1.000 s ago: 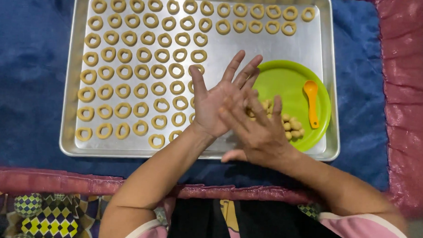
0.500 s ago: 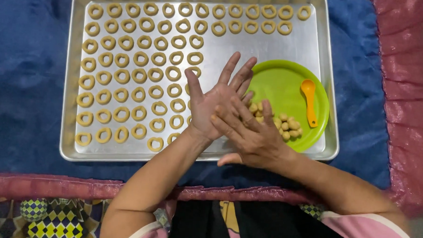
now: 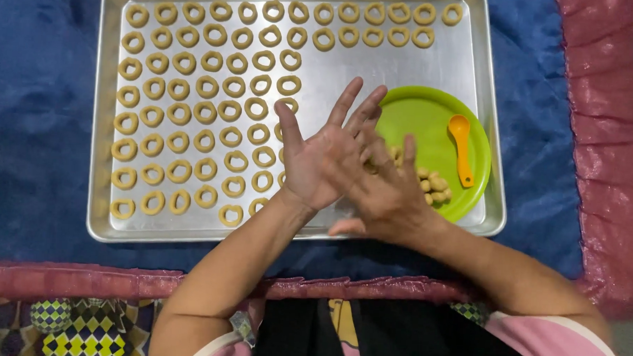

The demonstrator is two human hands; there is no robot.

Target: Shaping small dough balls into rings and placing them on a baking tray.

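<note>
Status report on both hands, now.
Left hand palm up, right hand flat across it. Dough hidden between them. Below: tray of dough rings, green plate.

Her left hand [image 3: 316,160] lies palm up, fingers spread, with the right hand [image 3: 386,194] laid across it above a metal tray [image 3: 293,230] of dough rings [image 3: 192,110]. Beside them sits a green plate [image 3: 431,119] holding an orange spoon [image 3: 462,148] and dough pieces [image 3: 432,185].

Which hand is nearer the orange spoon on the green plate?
Right. The right hand lies over the green plate's near-left part, beside the orange spoon. The left hand is pressed palm-up under it, farther left over the metal tray.
</note>
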